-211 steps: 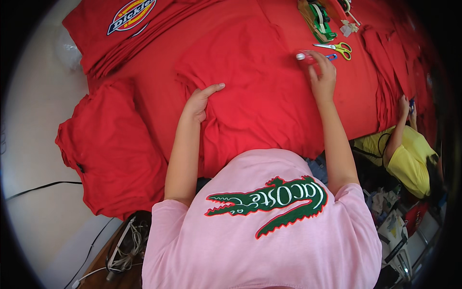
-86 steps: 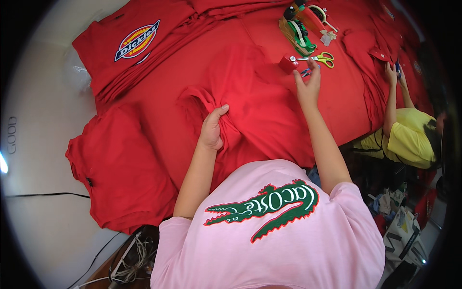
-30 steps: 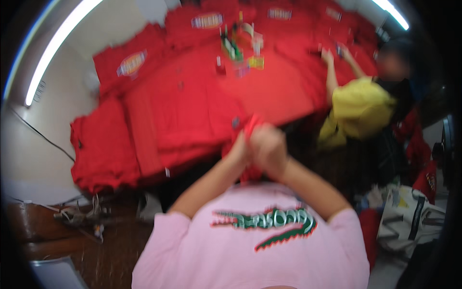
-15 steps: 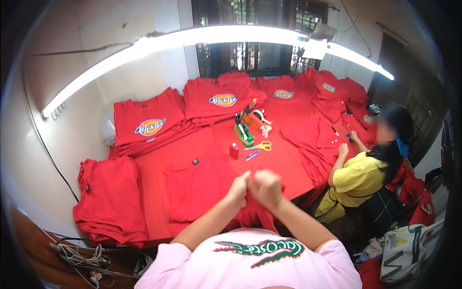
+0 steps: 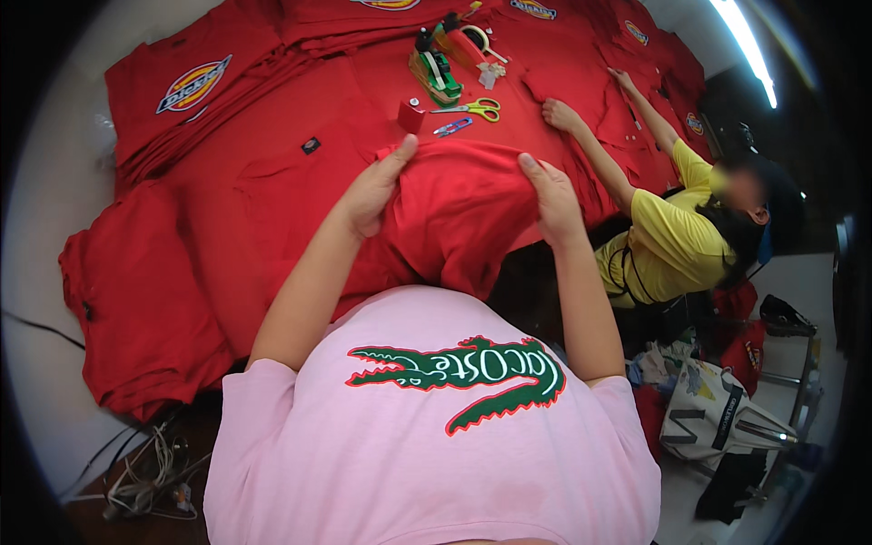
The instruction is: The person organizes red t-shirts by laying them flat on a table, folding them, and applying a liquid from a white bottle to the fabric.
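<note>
Both hands (image 5: pixel 374 193) (image 5: pixel 558 204) have parted, holding red cloth (image 5: pixel 463 186).

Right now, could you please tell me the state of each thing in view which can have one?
Left hand: closed on the red garment
Right hand: closed on the same garment
This garment: creased, spanning both hands
Yellow-green scissors: unheld, blades seemingly closed
Blue snips: lying unheld
Green tape dispenser: unheld
Tube lamp: lit
Cables: tangled
Printed shirts: stacked

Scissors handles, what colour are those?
The scissors handles are yellow-green; they show best in the head view.
</note>
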Tool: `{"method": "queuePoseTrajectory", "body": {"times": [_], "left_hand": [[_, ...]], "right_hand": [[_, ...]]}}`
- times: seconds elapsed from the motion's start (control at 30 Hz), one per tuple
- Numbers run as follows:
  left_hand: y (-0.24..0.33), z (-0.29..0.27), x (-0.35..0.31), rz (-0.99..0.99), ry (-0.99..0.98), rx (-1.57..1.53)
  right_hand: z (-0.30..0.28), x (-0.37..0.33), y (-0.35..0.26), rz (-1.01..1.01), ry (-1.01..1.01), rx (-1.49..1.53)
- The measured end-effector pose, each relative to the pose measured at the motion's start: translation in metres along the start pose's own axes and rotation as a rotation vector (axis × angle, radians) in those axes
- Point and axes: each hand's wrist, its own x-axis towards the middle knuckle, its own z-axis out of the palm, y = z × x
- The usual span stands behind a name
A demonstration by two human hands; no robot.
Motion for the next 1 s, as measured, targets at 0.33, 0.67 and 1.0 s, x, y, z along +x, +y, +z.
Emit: {"method": "queuePoseTrajectory", "body": {"times": [0.33,0.67,1.0], "left_hand": [[-0.006,-0.060,0.076,-0.159,-0.201,-0.109],[-0.013,-0.061,0.084,-0.182,-0.145,-0.149],[-0.124,-0.022,0.059,-0.126,0.244,-0.080]], "right_hand": [[-0.055,-0.032,-0.013,0.154,0.303,0.278],[-0.071,-0.038,-0.007,0.066,0.377,-0.173],[0.097,0.021,0.086,-0.558,0.321,-1.295]]}}
